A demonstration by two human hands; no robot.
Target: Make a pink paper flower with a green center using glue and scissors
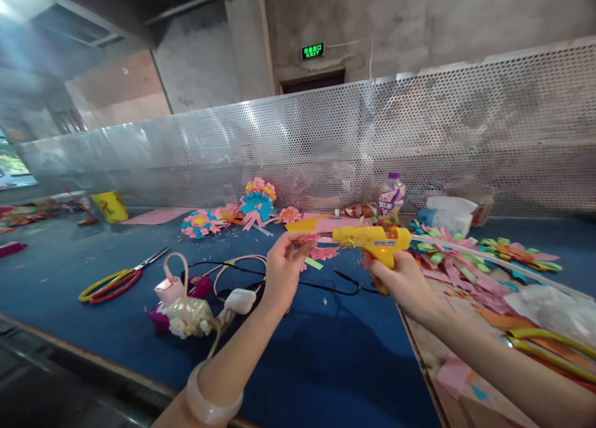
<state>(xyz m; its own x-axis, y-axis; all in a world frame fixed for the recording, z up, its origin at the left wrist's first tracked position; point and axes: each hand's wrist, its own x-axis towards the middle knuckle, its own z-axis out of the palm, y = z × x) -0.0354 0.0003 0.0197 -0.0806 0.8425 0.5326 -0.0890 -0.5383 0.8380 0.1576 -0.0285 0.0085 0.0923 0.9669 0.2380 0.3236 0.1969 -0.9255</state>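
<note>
Pinched in my left hand [289, 260] is a pink paper piece [309, 236] with fringed edges; my fingers cover part of it. My right hand [400, 279] is wrapped round the handle of a yellow hot glue gun [367, 236]. Its nozzle points left at the pink piece, and from this angle I cannot tell whether they touch. A long clear glue stick [465, 250] runs out of the gun's back to the right. Just below the left fingers, more pink paper [326, 253] and a light green strip [313, 263] show.
Scissors [121, 285] and a power strip [184, 310] with a white charger [240, 300] and cables lie left. Paper flowers [257, 204] stand behind, near a purple-capped bottle [392, 197] and a perforated metal screen [209, 148]. Cut paper strips [465, 266] and other scissors [549, 347] are right.
</note>
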